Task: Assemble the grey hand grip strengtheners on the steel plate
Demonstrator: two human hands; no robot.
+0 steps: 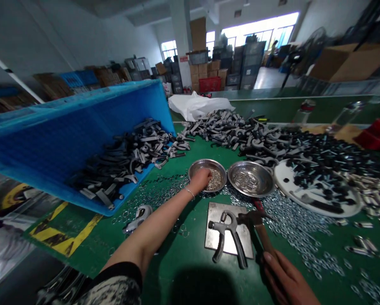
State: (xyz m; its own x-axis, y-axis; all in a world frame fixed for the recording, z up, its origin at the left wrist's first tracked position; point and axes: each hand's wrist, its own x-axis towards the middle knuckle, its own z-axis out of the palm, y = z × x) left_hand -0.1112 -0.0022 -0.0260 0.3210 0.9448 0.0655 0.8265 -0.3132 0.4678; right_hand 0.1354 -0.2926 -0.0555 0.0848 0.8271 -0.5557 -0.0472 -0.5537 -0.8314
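At far left, one blue crate (164, 103) lies on its side, holding grey-and-black handles (142, 142) too many to count. The person's left hand (201, 180) reaches into the left steel bowl (196, 166), one of two; its fingertips are down at the small metal pieces (216, 182), and whether they are together on any cannot be told. The step in hand looks like picking out small parts; the next move seems to call for a fine fingertip pinch. One hand-grip exerciser (234, 226) lies on the single steel plate (231, 245), its handles overhanging the near edge. The right steel bowl (266, 182) holds uncounted metal pins (245, 180). Further right, the right hand (287, 275) is wrapped around the one hammer (264, 237), its head just beside the plate.
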